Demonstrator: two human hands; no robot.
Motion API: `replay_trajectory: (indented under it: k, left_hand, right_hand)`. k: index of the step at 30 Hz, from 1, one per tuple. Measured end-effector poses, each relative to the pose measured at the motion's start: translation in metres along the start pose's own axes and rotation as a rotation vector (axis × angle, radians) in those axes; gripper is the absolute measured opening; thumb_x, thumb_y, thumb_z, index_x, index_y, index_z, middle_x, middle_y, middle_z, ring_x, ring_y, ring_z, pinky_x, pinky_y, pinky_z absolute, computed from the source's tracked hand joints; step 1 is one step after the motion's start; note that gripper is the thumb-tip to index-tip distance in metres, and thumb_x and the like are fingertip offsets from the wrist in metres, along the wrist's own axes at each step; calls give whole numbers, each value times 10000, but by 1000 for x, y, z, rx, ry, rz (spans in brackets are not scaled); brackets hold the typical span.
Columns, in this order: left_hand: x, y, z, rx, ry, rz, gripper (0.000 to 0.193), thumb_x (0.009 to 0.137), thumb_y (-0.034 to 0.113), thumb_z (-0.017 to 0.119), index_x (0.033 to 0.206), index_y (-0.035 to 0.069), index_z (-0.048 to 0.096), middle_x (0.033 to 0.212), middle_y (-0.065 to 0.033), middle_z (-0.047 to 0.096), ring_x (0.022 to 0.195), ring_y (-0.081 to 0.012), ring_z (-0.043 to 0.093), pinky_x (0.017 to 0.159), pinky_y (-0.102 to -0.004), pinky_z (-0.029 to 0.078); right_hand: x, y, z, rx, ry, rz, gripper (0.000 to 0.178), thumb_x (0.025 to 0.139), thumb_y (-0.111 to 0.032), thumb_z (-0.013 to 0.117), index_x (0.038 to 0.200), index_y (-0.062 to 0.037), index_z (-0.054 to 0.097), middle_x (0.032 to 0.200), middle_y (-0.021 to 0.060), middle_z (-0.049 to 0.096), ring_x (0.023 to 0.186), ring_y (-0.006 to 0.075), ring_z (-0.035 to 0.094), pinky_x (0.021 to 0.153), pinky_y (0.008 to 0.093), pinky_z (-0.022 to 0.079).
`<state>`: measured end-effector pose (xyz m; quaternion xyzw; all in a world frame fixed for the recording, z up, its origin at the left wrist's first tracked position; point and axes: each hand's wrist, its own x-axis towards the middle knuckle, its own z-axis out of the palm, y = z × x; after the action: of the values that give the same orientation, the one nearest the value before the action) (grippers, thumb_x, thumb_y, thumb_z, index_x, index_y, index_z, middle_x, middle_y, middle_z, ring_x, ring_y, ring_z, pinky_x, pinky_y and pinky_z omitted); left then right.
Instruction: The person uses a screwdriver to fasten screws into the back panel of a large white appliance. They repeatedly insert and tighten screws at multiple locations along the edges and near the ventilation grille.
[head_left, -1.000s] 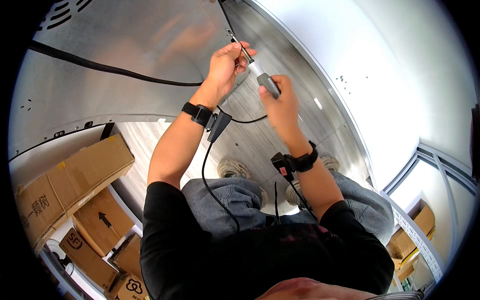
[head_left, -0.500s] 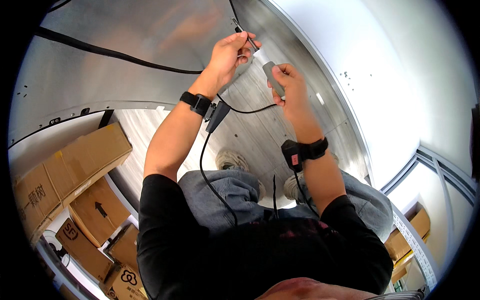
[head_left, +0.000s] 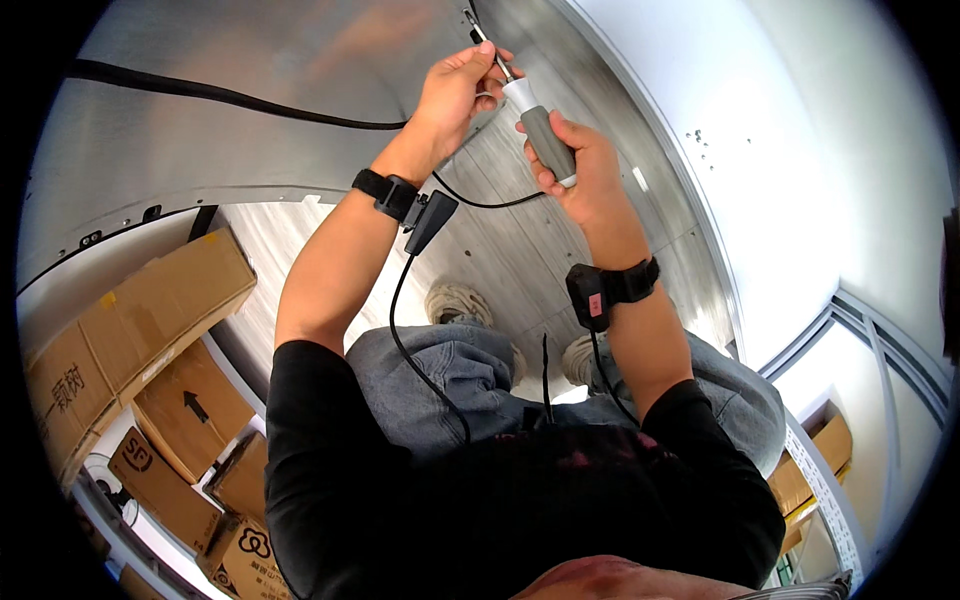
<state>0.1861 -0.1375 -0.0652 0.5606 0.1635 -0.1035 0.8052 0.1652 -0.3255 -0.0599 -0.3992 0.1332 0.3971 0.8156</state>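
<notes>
A screwdriver with a grey handle, a pale collar and a thin metal shaft slants up and left across the top middle. My right hand is closed around its handle, thumb along the upper side. Farther up, my left hand pinches the shaft between thumb and fingers. The shaft's end lies against or close to a shiny metal panel, near its edge with a dark cable; whether it sits in a screw cannot be made out.
A thick black cable crosses the panel. Cardboard boxes are stacked at left, and another box stands at lower right. A white panel rises on the right. Wooden-look floor lies below; both wrists carry strapped black devices with cables.
The whole view has shifted slightly. My right hand has changed its grip on the handle, with its fingers and thumb placed differently. My left hand keeps its pinch on the shaft.
</notes>
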Motion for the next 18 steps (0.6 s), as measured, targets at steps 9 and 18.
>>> replay_trajectory:
  k: [9,18]
  left_hand:
    - [-1,-2,-2,0,-3,22,282,984,269,454,1008,31,602,806,-7,609,684,-74,512,603,-209,421]
    - [-2,-3,0,-70,-15,29,278,981,269,461,980,25,596,785,-2,575,690,-90,501,605,-232,413]
  right_hand:
    - [2,6,11,-235,80,-124,326,871,-264,593,1010,17,503,743,118,592,514,142,528,392,242,351]
    - [-1,-4,11,-696,160,-292,362,903,-283,537,1025,58,529,753,122,595,532,152,539,395,232,368]
